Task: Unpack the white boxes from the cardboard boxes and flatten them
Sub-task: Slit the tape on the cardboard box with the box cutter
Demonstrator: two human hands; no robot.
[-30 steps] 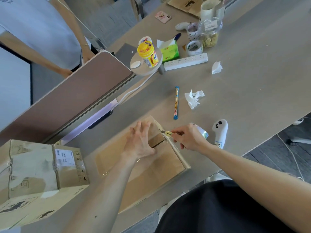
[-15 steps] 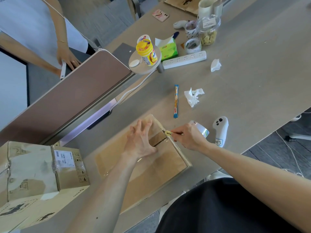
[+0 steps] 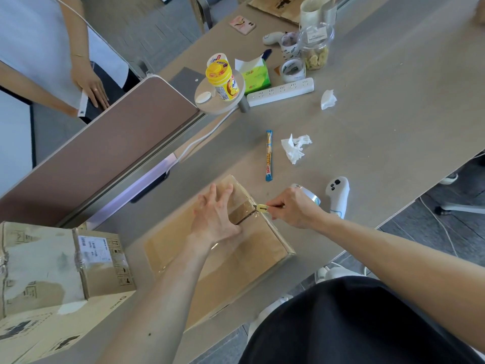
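Barely started tbh: my left hand (image 3: 214, 219) flat, fingers spread, on the taped cardboard box (image 3: 236, 264) at the desk's (image 3: 367, 127) near edge, right hand (image 3: 294, 208) pinching a yellow cutter (image 3: 261, 207) at its seam. No white boxes out yet.

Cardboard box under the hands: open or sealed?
The cardboard box is sealed: its flaps lie flat under shiny tape; the left hand presses on them while the right hand holds a yellow cutter at the seam's end.

Grey table (image 3: 393, 106); cardboard box (image 3: 236, 264), power strip (image 3: 280, 91), crumpled tissue (image 3: 295, 148) on top
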